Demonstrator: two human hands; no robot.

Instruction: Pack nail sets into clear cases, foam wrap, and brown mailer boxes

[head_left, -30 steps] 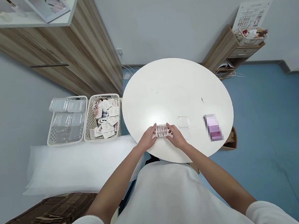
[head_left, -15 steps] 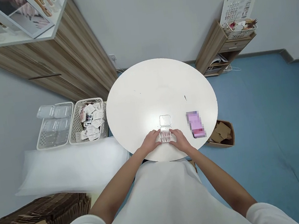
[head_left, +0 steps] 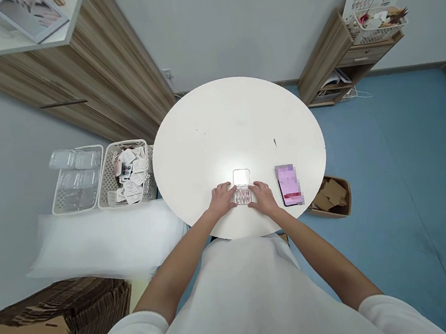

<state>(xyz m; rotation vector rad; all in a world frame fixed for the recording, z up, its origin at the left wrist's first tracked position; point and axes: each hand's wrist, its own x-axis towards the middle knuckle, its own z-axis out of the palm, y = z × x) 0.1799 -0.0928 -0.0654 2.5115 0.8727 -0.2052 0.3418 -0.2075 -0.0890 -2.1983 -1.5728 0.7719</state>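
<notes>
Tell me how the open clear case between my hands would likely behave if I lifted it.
The clear plastic case is probably light, as it looks thin and see-through. Its lid, lying open, might flap as you lift. The nail-shaped pieces in rows could shift or spill if tilted, since the lid isn't over them.

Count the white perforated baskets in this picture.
3. One basket at far left holds clear cases; a second basket beside it holds cards; the third basket sits on the small wooden cabinet at right. Others could be hidden.
</notes>
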